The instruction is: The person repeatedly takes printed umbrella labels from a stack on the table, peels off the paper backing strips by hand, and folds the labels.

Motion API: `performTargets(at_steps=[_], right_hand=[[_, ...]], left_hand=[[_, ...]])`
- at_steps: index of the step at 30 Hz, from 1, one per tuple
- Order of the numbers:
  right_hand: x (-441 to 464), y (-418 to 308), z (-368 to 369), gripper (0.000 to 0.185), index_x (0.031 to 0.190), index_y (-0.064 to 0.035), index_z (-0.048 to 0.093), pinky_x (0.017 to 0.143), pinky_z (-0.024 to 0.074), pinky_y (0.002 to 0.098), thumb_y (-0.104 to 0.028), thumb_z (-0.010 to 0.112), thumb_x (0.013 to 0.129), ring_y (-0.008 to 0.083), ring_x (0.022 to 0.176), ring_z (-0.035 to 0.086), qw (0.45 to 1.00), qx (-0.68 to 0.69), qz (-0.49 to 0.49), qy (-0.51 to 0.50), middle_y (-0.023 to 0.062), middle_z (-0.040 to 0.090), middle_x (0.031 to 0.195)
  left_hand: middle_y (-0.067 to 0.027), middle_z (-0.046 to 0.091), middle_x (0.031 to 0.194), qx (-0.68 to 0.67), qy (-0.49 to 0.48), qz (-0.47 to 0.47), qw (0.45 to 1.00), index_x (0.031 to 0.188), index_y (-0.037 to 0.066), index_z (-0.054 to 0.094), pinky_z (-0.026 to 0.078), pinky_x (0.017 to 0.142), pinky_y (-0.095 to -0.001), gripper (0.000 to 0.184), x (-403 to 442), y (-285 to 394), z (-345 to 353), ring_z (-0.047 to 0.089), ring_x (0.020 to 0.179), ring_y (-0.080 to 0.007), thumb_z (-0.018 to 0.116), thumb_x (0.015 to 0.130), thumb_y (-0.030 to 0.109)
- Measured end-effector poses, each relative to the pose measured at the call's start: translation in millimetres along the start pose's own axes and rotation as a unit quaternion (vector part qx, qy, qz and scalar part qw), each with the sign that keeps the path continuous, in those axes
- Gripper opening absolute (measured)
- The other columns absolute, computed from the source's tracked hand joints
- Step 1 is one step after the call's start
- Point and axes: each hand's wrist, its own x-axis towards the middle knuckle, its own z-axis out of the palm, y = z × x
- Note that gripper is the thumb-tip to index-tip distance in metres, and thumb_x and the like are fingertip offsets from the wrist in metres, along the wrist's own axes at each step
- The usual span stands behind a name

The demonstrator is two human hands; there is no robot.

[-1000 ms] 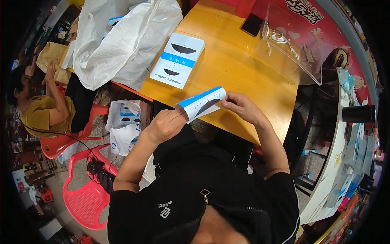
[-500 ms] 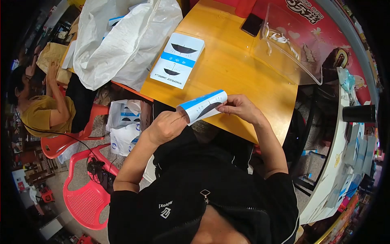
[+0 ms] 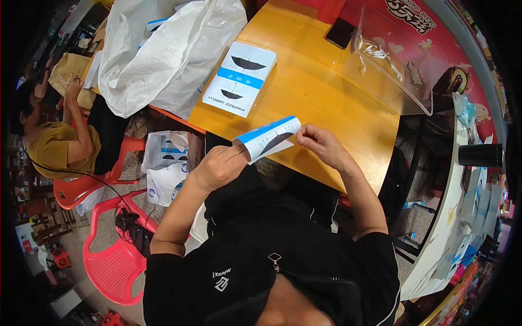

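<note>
My left hand is closed around the near left end of a curled white-and-blue printed sheet with a black umbrella picture. White paper shows beneath its curled face; how many layers there are I cannot tell. At the sheet's right edge, my right hand has thumb and forefinger drawn together, apparently pinching that edge. Both hands are above the near side of the yellow table. Beyond them lies a flat stack of similar sheets, marked "WINDPROOF UMBRELLA".
A large white sack stands at the table's left. Toward the back right are a phone and a clear plastic bin with white strips. A pink chair and another person are on the left.
My right thumb has slid off the sheet's face to its right edge. The sheet and left hand have shifted slightly left. The other person's hands have moved.
</note>
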Motion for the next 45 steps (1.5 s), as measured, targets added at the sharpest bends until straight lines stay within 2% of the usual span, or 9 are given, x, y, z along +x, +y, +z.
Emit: performTargets(at_steps=[5,7,11,14,19,22,26,34,45], right_hand=[[-5,-17,5,0.015,0.095,-0.0041,0.062,0.065,0.0455,0.0265,-0.012,0.064,0.082,0.0158,0.073,0.055,0.992,-0.083,-0.090,0.036,0.0058,0.059,0.083],[-7,-22,13,0.020,0.095,-0.0057,0.064,0.065,0.0478,0.0291,-0.007,0.069,0.076,0.0201,0.076,0.058,0.940,-0.220,-0.236,0.106,0.0071,0.060,0.086],[-2,-13,22,0.019,0.093,-0.0024,0.064,0.068,0.0467,0.0255,-0.002,0.068,0.075,0.0188,0.078,0.058,0.894,-0.263,-0.311,0.187,0.0081,0.062,0.091],[-8,-18,18,0.017,0.095,-0.0018,0.063,0.068,0.0456,0.0236,-0.002,0.065,0.077,0.0156,0.076,0.058,0.964,-0.097,-0.191,0.156,0.0079,0.063,0.089],[-1,-1,1,0.017,0.095,-0.0002,0.064,0.066,0.0441,0.0209,-0.014,0.064,0.084,0.0053,0.074,0.054,0.998,0.054,-0.002,0.037,0.0001,0.062,0.086],[-1,-3,0,0.020,0.099,-0.0007,0.063,0.070,0.0439,0.0207,-0.014,0.063,0.085,0.0058,0.078,0.054,0.994,0.103,0.032,-0.025,0.0000,0.062,0.086],[1,-7,0,0.021,0.102,-0.0002,0.061,0.074,0.0448,0.0241,-0.014,0.061,0.086,0.0078,0.083,0.055,0.996,0.052,0.044,-0.055,0.0017,0.063,0.089],[3,-11,14,0.022,0.104,0.0006,0.053,0.077,0.0443,0.0356,-0.018,0.047,0.093,0.0300,0.085,0.056,0.987,-0.142,-0.074,-0.015,0.0177,0.058,0.090],[-28,-23,-1,0.017,0.093,-0.0007,0.051,0.067,0.0393,0.0249,-0.017,0.049,0.093,0.0112,0.073,0.044,0.998,-0.012,-0.027,-0.052,0.0015,0.046,0.075]], left_hand=[[-0.0155,0.064,0.086,0.013,-0.004,-0.014,1.000,0.082,-0.001,0.062,0.049,0.054,-0.0295,0.018,0,-1,-2,0.062,0.066,-0.0210,0.064,0.065,-0.005],[-0.0161,0.064,0.085,0.023,-0.007,-0.040,0.999,0.086,-0.002,0.063,0.049,0.054,-0.0305,0.021,-2,-2,1,0.062,0.064,-0.0220,0.064,0.065,-0.005],[-0.0115,0.058,0.077,0.013,0.034,-0.059,0.998,0.082,0.001,0.057,0.046,0.052,-0.0299,0.015,6,5,3,0.058,0.059,-0.0231,0.062,0.068,-0.003],[-0.0113,0.059,0.077,0.033,0.003,-0.050,0.998,0.083,0.001,0.057,0.047,0.052,-0.0294,0.016,9,7,-1,0.058,0.060,-0.0226,0.062,0.068,-0.003],[-0.0111,0.060,0.080,0.016,0.027,-0.017,0.999,0.083,0.001,0.058,0.045,0.051,-0.0302,0.018,11,5,-2,0.057,0.059,-0.0222,0.063,0.066,-0.003],[-0.0114,0.061,0.082,-0.007,0.009,-0.017,1.000,0.082,0.001,0.058,0.045,0.050,-0.0303,0.018,10,5,-2,0.057,0.058,-0.0222,0.062,0.066,-0.003],[-0.0119,0.061,0.083,-0.012,0.009,-0.009,1.000,0.082,0.001,0.057,0.045,0.050,-0.0303,0.018,10,5,-2,0.057,0.058,-0.0223,0.062,0.065,-0.003],[-0.0116,0.059,0.083,-0.018,-0.001,-0.014,1.000,0.079,0.002,0.055,0.045,0.049,-0.0307,0.016,6,3,1,0.055,0.056,-0.0227,0.062,0.065,-0.003],[-0.0111,0.059,0.083,-0.002,-0.011,-0.013,1.000,0.081,0.002,0.056,0.045,0.050,-0.0301,0.018,2,-3,5,0.056,0.058,-0.0224,0.062,0.065,-0.003]])
